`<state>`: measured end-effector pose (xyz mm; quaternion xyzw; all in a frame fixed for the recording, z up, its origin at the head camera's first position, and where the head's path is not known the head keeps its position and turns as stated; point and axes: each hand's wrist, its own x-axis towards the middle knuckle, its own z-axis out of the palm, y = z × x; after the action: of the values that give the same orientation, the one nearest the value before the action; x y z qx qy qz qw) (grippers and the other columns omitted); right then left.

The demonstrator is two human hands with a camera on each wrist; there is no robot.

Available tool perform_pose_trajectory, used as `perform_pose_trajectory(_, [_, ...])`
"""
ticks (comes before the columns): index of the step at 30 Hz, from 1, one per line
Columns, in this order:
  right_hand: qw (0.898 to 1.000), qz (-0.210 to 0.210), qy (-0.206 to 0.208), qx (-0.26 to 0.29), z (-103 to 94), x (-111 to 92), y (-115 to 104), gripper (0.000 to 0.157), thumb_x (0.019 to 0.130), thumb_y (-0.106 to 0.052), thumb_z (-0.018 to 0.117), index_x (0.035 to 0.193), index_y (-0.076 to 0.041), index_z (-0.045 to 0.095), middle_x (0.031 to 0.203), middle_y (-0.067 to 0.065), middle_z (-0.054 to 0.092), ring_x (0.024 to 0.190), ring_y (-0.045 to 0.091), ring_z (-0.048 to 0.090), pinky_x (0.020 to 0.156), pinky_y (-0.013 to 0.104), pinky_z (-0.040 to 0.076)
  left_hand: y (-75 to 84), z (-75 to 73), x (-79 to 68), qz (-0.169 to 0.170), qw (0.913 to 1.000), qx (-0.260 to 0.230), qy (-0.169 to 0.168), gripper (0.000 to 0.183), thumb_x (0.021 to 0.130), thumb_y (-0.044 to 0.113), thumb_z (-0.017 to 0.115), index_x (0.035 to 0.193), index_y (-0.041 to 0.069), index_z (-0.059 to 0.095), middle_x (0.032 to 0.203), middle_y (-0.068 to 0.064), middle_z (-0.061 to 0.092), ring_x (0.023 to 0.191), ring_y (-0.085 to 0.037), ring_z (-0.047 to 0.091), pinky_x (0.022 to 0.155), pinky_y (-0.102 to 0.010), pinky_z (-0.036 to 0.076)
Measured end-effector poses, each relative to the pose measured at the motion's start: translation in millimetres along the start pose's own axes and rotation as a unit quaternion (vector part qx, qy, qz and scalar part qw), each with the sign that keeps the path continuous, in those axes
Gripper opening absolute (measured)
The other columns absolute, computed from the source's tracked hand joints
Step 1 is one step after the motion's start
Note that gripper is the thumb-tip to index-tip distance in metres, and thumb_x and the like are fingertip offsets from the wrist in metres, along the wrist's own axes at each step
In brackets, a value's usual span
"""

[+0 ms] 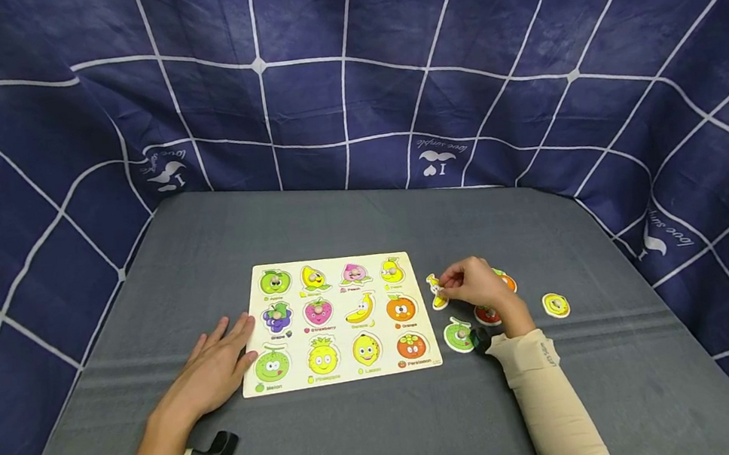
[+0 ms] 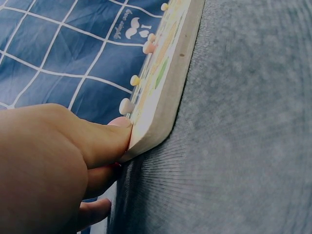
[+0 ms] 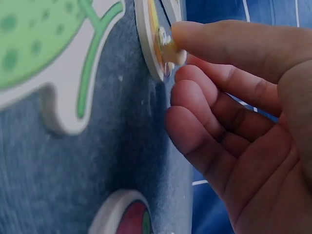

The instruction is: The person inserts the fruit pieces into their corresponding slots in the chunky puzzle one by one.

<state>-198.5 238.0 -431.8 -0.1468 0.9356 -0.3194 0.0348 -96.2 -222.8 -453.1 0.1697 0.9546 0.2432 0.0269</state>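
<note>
Pinches a yellow fruit piece (image 1: 438,303) in the right hand (image 1: 481,287), just right of a fruit puzzle board (image 1: 345,351); touches the board's left edge with the left hand (image 1: 213,369), over grey cloth (image 1: 363,436).

Board (image 1: 343,344): pale cream it was, and the printed fruit blazed green, yellow, pink, purple, orange!
Banana piece (image 1: 440,300): yellow came through, bordered in white.
Melon piece (image 1: 457,336): bright green, and there were darker green spots!
Round piece (image 1: 556,305): yellow again, white-rimmed.
Sleeve (image 1: 550,394): plain beige showed.
Cloth (image 1: 390,437): solid grey ran right across.
Curtain (image 1: 308,105): deep navy, and white lines criss-crossed it, moustache prints too!
</note>
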Motion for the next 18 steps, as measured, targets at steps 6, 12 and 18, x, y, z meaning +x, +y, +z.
perform_pose_trajectory(6, [1.000,-0.001,-0.017,0.004,-0.2,-0.8,4.8,0.012,0.076,-0.005,0.083,0.083,-0.001,0.075,0.069,-0.002,0.066,0.061,0.008,0.058,0.056,0.020,0.047,0.3,0.1,0.2,0.001,1.0000,0.002,0.002,0.056,0.099,0.017,0.058,0.147,-0.007,0.040,0.152,-0.025,0.036,0.140,-0.053,0.024,0.106,-0.071,0.017])
perform_pose_trajectory(12, [1.000,-0.001,-0.020,0.007,-0.3,-1.4,8.2,0.010,0.077,-0.005,0.083,0.081,-0.002,0.075,0.070,-0.001,0.067,0.061,0.006,0.058,0.056,0.020,0.047,0.7,0.0,0.4,0.003,1.0000,0.004,0.004,0.056,0.100,0.017,0.057,0.147,-0.007,0.040,0.152,-0.025,0.037,0.140,-0.053,0.025,0.106,-0.071,0.017])
perform_pose_trajectory(18, [1.000,0.000,-0.023,0.003,-1.7,-1.2,7.8,0.009,0.077,-0.005,0.082,0.081,-0.002,0.075,0.069,-0.002,0.067,0.060,0.005,0.057,0.056,0.020,0.046,0.5,0.4,0.9,0.002,1.0000,0.004,0.002,0.056,0.100,0.017,0.057,0.147,-0.007,0.040,0.152,-0.025,0.037,0.140,-0.053,0.024,0.107,-0.071,0.017])
